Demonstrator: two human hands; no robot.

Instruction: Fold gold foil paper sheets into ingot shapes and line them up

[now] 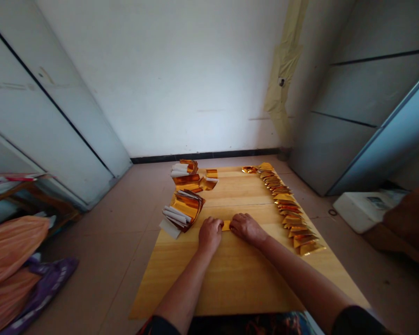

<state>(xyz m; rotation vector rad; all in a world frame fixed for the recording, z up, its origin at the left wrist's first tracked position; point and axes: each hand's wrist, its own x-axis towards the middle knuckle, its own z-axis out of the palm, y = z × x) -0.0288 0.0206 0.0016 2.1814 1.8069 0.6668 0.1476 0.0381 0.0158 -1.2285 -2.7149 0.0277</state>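
Observation:
A small strip of gold foil paper (226, 225) lies on the wooden table (181, 279) between my hands. Its left end is under the curled fingers of my left hand (210, 231). My right hand (247, 228) has its bent fingers closed on the right end. Both hands rest low against the tabletop, and the fingertips partly hide the strip. To the left of my left hand sits a stack of gold foil sheets (190, 202) with pale undersides. Beyond it lie more gold sheets (186, 181). On the right edge runs a row of folded gold foil pieces (289, 214).
A single crumpled gold piece (249, 170) lies at the table's far edge. White wall (195, 93) stands behind the table. Grey cabinets (363, 102) rise at the right. On the floor are a white container (359, 211) at right and orange and purple bags (17, 256) at left.

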